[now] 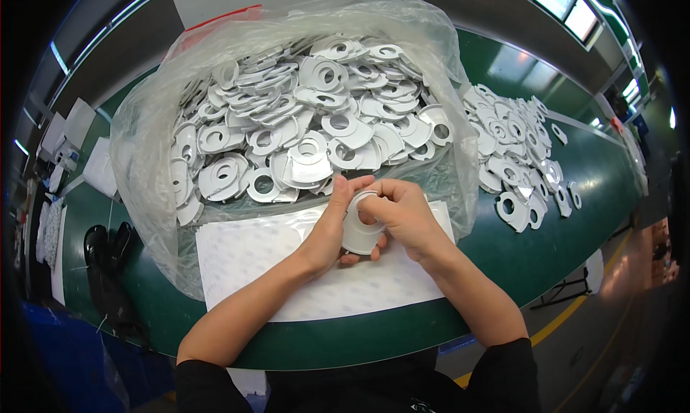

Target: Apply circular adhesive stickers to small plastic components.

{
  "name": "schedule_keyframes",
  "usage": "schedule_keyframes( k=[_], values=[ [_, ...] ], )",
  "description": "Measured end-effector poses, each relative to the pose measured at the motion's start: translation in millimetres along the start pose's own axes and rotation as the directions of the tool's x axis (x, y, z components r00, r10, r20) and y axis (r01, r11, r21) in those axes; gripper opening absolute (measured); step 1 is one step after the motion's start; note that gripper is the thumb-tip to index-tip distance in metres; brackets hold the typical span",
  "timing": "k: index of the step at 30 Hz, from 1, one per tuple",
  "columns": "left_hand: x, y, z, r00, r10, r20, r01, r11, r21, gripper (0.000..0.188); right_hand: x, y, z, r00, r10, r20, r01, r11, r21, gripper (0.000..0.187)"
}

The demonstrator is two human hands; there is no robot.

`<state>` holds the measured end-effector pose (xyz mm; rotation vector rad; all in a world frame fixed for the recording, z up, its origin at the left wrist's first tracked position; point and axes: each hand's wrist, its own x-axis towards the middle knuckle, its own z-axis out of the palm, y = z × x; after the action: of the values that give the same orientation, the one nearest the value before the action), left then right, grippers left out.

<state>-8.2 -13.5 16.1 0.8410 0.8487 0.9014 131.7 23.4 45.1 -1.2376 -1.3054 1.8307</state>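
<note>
Between my hands, above a sheet of white paper (287,294), is a light grey plastic part (361,239) with a round hole and a flared plate. My left hand (332,230) grips it along the left side, its fingertips showing beneath the lower edge. My right hand (406,215) holds the right side, with the thumb pressed at the hole and the index finger bent over the top rim. Just beyond my hands, a large clear plastic bag (147,136) lies spread, heaped with similar grey parts (309,150).
Right of the bag, a second pile of grey parts (514,136) lies loose on the green table (575,233). A black object like a glove or strap (108,276) rests at the left. White boxes (75,125) stand at the far left. The table's curved front edge is close to my body.
</note>
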Motion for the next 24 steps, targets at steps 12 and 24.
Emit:
schedule_keyframes(
  k=[12, 24],
  values=[
    [1, 0, 0, 0.999, -0.008, -0.039, 0.009, 1.0, 0.015, 0.081, 1, 5, 1, 0.997, -0.06, 0.053, 0.064, 0.995, -0.08, 0.028],
    [1, 4, -5, 0.998, -0.003, 0.064, 0.008, 0.997, -0.071, 0.087, 0, -16, -22, 0.966, 0.013, 0.26, 0.015, 0.994, -0.104, 0.033]
  ],
)
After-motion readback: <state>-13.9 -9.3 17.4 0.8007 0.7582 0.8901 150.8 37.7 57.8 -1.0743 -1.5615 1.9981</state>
